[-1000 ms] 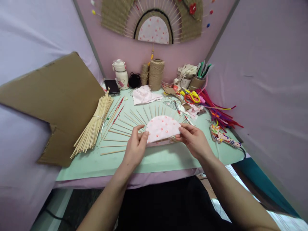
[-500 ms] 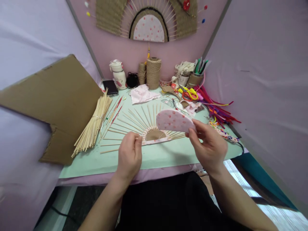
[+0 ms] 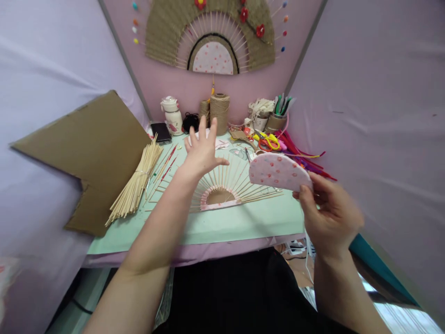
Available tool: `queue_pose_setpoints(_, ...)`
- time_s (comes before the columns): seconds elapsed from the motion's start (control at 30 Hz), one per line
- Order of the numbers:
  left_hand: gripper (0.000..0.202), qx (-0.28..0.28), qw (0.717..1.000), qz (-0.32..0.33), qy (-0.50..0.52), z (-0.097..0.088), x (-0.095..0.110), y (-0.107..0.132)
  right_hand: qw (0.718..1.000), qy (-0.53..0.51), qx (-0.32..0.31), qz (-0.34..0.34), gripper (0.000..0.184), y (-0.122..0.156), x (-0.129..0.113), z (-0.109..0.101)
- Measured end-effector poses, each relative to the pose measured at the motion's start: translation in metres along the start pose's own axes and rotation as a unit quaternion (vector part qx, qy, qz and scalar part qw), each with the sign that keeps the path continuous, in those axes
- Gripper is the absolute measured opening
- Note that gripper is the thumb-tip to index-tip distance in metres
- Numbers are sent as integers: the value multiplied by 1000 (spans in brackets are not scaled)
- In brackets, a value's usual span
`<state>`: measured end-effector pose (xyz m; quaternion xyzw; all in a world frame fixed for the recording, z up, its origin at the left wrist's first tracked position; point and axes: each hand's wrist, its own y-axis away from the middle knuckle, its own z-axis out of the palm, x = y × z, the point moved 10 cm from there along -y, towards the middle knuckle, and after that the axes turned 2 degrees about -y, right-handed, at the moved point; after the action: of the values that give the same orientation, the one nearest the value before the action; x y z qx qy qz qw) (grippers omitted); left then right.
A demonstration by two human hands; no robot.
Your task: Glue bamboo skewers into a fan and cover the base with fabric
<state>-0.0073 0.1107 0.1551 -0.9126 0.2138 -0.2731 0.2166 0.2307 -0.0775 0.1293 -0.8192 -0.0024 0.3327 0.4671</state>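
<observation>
My right hand [image 3: 328, 213] holds a pink half-round fabric-covered piece [image 3: 278, 171] with red dots, lifted above the table's right side. My left hand [image 3: 203, 148] is stretched forward over the table with its fingers spread, above a white-pink cloth near the twine spools. Below it on the mint-green mat [image 3: 225, 227] lies a fan of wooden sticks [image 3: 225, 190] glued round a brown half-round base.
A bundle of wooden sticks [image 3: 135, 185] and a large cardboard sheet [image 3: 86, 144] lie at the left. At the back stand a white bottle [image 3: 172, 116], a phone [image 3: 162, 131], twine spools [image 3: 219, 111], scissors [image 3: 266, 139] and pipe cleaners [image 3: 302, 155]. A finished fan [image 3: 212, 37] hangs on the wall.
My right hand has lifted the pink half-round piece off the stick fan and carried it to the right. My left hand has let go and reached forward with open fingers.
</observation>
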Motion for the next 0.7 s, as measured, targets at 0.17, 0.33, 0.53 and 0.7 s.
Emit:
queue_pose_setpoints(0.17, 119, -115, 974, 190, 34, 30, 81, 69, 994, 19, -66, -80, 28, 10, -29, 15)
queue_pose_setpoints(0.33, 102, -56, 984, 144, 85, 41, 84, 134, 976, -97, -181, -77, 29, 28, -62, 32)
queue_pose_setpoints(0.53, 89, -43, 948, -19, 314, 43, 35, 151, 944, -65, -323, 24, 46, 0, 37, 35)
queue_pose_setpoints(0.7, 104, -45, 768, -215, 602, 59, -14, 184, 876, 246, -402, 107, 47, -4, 206, 26)
